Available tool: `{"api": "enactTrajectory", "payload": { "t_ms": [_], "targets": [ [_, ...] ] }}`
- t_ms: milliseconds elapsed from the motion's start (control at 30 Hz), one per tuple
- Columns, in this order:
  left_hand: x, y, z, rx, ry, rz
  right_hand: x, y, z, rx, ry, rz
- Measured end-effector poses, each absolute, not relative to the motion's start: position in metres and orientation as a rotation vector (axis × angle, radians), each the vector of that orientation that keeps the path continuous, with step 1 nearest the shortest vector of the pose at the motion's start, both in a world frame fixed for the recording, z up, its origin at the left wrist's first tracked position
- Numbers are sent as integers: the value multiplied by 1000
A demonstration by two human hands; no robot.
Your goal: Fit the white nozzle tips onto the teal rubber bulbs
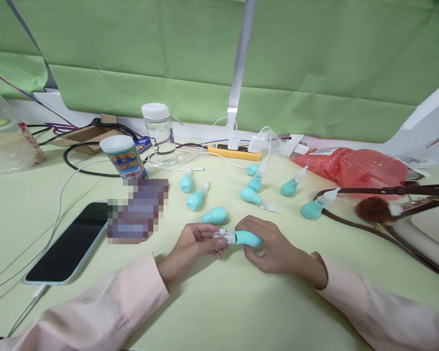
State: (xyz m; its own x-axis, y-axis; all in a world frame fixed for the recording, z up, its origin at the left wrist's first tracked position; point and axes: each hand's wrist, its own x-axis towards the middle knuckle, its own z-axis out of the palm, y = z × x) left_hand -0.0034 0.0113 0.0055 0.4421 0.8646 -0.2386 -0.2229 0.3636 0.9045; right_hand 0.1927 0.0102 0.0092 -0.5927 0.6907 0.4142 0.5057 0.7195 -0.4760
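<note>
My left hand [195, 247] pinches the clear plastic nozzle [225, 237] of a small nasal aspirator. Around its turquoise rubber bulb [249, 238] the fingers of my right hand [274, 246] are closed. Nozzle and bulb meet in line between my hands, just above the table; how firmly they are joined I cannot tell. Right behind my left hand lies another turquoise aspirator [215, 215], its tip pointing left. Several more lie farther back, among them one aspirator [195, 200] to the left, one [251, 196] near the middle and one [312, 209] to the right.
At the left are a phone [69, 243] on a cable, a blurred-out item [139, 212], a paper cup [124, 156] and a water bottle [160, 136]. A yellow power strip [234, 152] runs along the back. Red bubble wrap [362, 170] and a strapped bag [431, 229] occupy the right.
</note>
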Motion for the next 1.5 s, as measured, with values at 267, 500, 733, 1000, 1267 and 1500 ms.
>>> {"api": "enactTrajectory", "payload": {
  "t_ms": [267,500,733,1000,1267,1500],
  "targets": [
    [-2,6,11,990,862,766,190,6,0,-930,-2351,104],
    [0,5,8,1075,876,809,187,3,-5,-977,-2349,27],
    [0,1,8,1282,890,893,182,0,0,-1032,-2238,269],
    [-3,-6,0,1931,866,1186,180,-2,12,-1116,-2222,615],
    [-6,-8,-1,2424,559,1329,183,-2,25,-1161,-2247,955],
    [-9,-9,-9,2769,487,1281,187,0,29,-1163,-2303,1236]
  ]
}}
